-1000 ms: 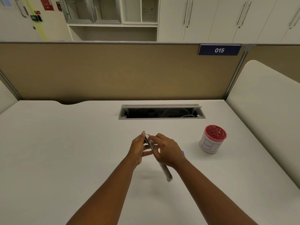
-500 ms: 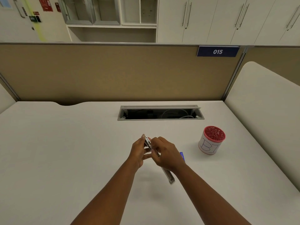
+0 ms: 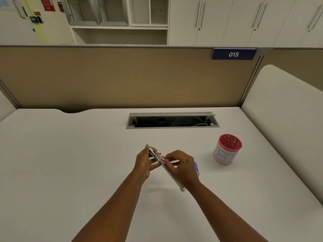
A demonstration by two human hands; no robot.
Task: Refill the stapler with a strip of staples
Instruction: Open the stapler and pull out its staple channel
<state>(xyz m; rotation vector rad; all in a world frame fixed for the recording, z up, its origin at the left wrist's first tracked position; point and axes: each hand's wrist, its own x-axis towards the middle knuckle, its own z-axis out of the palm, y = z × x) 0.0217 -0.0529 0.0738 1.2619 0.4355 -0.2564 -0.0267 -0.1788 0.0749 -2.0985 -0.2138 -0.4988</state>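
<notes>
A slim silver stapler point(image 3: 158, 157) is held above the white desk point(image 3: 70, 163), slanting from upper left to lower right. My left hand point(image 3: 144, 161) grips its far end between thumb and fingers. My right hand point(image 3: 181, 165) is over the stapler's middle, fingertips pinched at its top edge; whether a staple strip is between them is too small to tell. The stapler's near end point(image 3: 181, 188) sticks out below my right wrist. A small blue box point(image 3: 196, 167) lies on the desk just behind my right hand, mostly hidden.
A red mesh cup wrapped in white paper point(image 3: 227, 149) stands to the right. An open cable slot point(image 3: 172, 120) is set into the desk further back. A tan partition closes the far side, and a cream panel borders the right.
My right hand has slid slightly right along the stapler, exposing more of its upper part. The left hand keeps its grip.
</notes>
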